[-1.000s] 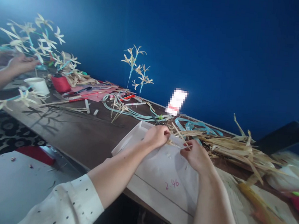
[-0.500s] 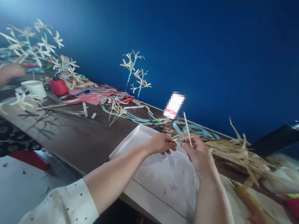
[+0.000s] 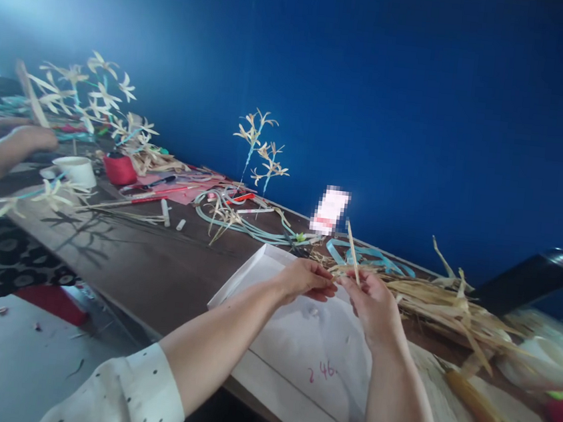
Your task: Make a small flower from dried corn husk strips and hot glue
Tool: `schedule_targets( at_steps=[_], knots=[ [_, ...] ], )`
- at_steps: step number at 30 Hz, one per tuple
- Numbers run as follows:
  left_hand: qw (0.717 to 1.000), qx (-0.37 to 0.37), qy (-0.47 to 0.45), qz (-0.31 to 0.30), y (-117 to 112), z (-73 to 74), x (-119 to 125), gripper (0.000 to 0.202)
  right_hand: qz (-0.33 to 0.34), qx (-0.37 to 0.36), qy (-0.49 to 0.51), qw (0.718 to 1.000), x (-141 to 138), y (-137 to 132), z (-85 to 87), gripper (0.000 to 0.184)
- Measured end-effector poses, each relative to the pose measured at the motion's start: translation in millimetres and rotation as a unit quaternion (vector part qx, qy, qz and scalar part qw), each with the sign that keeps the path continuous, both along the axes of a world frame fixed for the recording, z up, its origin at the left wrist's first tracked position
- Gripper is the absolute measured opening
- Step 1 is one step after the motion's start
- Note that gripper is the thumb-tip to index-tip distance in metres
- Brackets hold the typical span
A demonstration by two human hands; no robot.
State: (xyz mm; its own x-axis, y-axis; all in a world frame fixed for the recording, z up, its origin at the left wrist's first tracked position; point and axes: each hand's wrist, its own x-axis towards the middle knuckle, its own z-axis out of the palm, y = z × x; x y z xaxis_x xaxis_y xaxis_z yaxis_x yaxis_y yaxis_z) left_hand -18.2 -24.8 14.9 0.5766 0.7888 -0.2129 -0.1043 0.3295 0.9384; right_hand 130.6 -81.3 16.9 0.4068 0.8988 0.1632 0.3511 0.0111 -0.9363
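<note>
My right hand grips a thin, pale, pointed stick that stands up at a slant from between its fingers. Close beside it, my left hand is closed, fingertips pressed together near the right thumb. Whatever lies between the left fingertips is too small to make out. Both hands hover over a shallow white box or tray with red handwritten figures on its front. Just behind the hands lie dry, straw-coloured husk strips and a light blue ribbon.
Pale handmade flowers stand at the left, near a white cup and a red bundle. A co-worker's hand is at far left. Light blue tubing lies mid-table. A black cylinder leans at right.
My fingertips have come closer together, the left hand shifting slightly right. The view has tilted up a little. A pale strip now shows upright by the co-worker's hand.
</note>
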Motion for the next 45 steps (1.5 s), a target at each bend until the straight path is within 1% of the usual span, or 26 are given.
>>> schedule_targets(
  at_steps=[3, 6, 8, 11, 15, 20, 23, 27, 30, 34, 38, 40, 42, 45],
  knots=[
    [1.000, 0.003, -0.001, 0.009, -0.6, 2.7, -0.6, 0.011, -0.025, 0.018, 0.064, 0.997, -1.2, -1.1, 2.0, 0.038],
    [1.000, 0.012, 0.001, 0.012, 0.0, 2.9, -0.6, 0.011, -0.007, 0.030, 0.146, 0.989, -3.7, -1.9, 3.7, 0.041],
    [1.000, 0.018, 0.006, 0.014, 0.5, 1.7, -0.4, 0.015, 0.006, 0.037, 0.174, 0.984, -6.2, -2.7, 5.4, 0.042],
    [1.000, 0.029, 0.008, 0.003, 0.7, 0.0, -0.4, 0.021, -0.004, 0.051, 0.172, 0.984, -10.0, -3.7, 7.9, 0.043],
    [0.999, 0.044, 0.009, -0.021, 0.0, 0.0, -1.4, 0.020, -0.014, 0.059, 0.173, 0.983, -10.9, -3.2, 7.9, 0.043],
    [0.998, 0.058, 0.020, -0.017, -0.5, 2.3, -2.7, 0.023, 0.003, 0.045, 0.229, 0.972, -5.1, -0.1, 4.0, 0.036],
    [0.998, 0.065, 0.020, -0.011, -0.5, 3.2, -2.6, 0.027, 0.007, 0.047, 0.241, 0.969, -3.4, 0.8, 3.4, 0.034],
    [0.999, 0.042, 0.021, 0.005, -0.2, 4.6, -2.7, 0.033, 0.005, 0.055, 0.247, 0.967, -3.4, 0.5, 4.1, 0.035],
    [1.000, 0.003, 0.010, 0.008, -0.2, 7.1, -3.8, 0.034, 0.032, 0.056, 0.252, 0.965, -2.7, -0.9, 4.4, 0.039],
    [0.999, -0.047, -0.010, -0.023, -0.1, 9.5, -6.2, 0.031, 0.095, 0.048, 0.253, 0.962, -2.7, -3.9, 5.2, 0.043],
    [0.993, -0.087, -0.043, -0.064, 1.3, 7.6, -8.3, 0.026, 0.091, 0.041, 0.243, 0.965, -4.8, -4.8, 5.7, 0.045],
    [0.991, -0.092, -0.055, -0.074, 1.8, 6.5, -8.7, 0.023, 0.089, 0.044, 0.239, 0.966, -5.6, -4.4, 5.7, 0.045],
    [0.992, -0.087, -0.048, -0.073, 1.7, 6.5, -8.5, 0.023, 0.088, 0.051, 0.235, 0.967, -6.2, -3.9, 5.8, 0.043],
    [0.997, -0.049, -0.014, -0.051, 1.2, 7.8, -7.2, 0.026, 0.083, 0.064, 0.228, 0.968, -6.2, -3.1, 5.3, 0.040]
  ],
)
